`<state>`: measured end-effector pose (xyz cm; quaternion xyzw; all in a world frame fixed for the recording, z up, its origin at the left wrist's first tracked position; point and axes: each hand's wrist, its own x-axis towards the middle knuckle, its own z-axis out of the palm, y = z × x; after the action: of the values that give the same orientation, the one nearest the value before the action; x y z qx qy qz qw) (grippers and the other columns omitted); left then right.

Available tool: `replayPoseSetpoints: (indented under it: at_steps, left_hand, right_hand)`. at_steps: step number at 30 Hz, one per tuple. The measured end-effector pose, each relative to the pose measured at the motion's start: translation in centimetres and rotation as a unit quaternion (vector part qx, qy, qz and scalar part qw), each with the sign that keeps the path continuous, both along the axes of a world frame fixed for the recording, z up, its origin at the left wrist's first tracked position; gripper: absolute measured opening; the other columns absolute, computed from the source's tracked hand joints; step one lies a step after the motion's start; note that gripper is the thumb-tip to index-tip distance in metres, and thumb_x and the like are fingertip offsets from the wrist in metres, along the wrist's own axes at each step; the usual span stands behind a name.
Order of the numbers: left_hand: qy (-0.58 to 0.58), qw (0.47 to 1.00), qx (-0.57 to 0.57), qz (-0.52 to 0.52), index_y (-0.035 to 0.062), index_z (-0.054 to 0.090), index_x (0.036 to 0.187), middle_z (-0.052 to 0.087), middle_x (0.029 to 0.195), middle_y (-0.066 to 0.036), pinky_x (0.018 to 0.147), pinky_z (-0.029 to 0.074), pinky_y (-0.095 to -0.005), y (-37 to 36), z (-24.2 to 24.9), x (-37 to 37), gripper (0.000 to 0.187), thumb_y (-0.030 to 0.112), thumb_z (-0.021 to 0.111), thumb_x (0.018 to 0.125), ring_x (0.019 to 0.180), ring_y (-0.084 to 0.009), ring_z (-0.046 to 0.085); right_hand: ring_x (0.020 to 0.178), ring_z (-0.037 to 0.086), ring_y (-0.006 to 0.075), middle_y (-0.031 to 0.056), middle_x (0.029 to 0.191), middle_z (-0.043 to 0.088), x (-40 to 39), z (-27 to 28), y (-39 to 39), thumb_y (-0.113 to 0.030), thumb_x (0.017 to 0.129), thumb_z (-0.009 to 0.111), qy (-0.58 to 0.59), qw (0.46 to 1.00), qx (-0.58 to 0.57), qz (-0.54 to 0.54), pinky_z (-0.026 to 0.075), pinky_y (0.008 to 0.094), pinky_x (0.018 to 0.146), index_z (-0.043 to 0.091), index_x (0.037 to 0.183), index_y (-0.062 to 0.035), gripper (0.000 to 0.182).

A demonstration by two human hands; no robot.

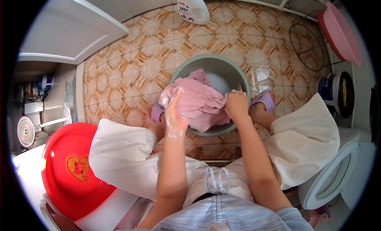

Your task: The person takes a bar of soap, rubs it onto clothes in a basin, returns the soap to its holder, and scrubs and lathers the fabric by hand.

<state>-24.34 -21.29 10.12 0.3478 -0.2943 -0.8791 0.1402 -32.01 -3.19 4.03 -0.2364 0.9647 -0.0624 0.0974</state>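
Here, your left hand (174, 114) lies soapy and flat on the pink cloth (200, 102), fingers stretched out and not gripping it. Your right hand (237, 104) is clenched on the same cloth's edge, just beside the near rim of the green basin (210, 62). The cloth is heaped inside that basin, under both hands. Left of your left hand, well apart, a red basin (67, 167) leans. Beyond both hands, past the green basin, a white detergent bottle (193, 8) stands on the tiled floor (131, 68).
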Motion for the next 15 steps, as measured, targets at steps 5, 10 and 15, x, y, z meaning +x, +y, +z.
replayPoseSetpoints:
  at_steps: [5,10,15]
  left_hand:
    - [-0.257,0.662,-0.661,-0.242,-0.0045,0.063,0.082,0.063,0.07,-0.021,0.068,0.046,-0.0393,6.1,0.5,-0.4,0.037,0.033,0.066,0.083,0.067,-0.0335,0.061]
    - [-0.242,0.771,-0.553,-0.204,-0.0045,0.062,0.078,0.062,0.068,-0.02,0.062,0.045,-0.0391,4.5,-0.8,-2.1,0.03,0.025,0.066,0.082,0.063,-0.0319,0.06]
    - [-0.024,0.956,-0.282,-0.083,-0.007,0.056,0.108,0.061,0.1,-0.01,0.072,0.051,-0.0276,1.0,-3.9,-1.9,0.026,0.006,0.057,0.086,0.087,-0.0185,0.061]
  right_hand:
    - [0.099,0.059,0.0302,0.0119,0.103,0.065,4.8,1.7,-5.2,-0.019,0.081,0.051,0.101,0.988,-0.056,0.103,0.029,0.052,0.1,0.067,0.097,-0.0068,0.026]
    - [0.093,0.059,0.0301,0.0137,0.102,0.065,4.5,3.3,-4.9,-0.016,0.077,0.06,-0.056,0.979,-0.194,0.034,0.021,0.0496,0.109,0.061,0.098,-0.0045,0.024]
    - [0.097,0.056,0.0182,0.0119,0.107,0.059,2.3,4.7,-4.4,0.0,0.082,0.05,-0.34,0.543,-0.751,-0.161,0.045,0.0299,0.089,0.052,0.095,0.0016,0.013]
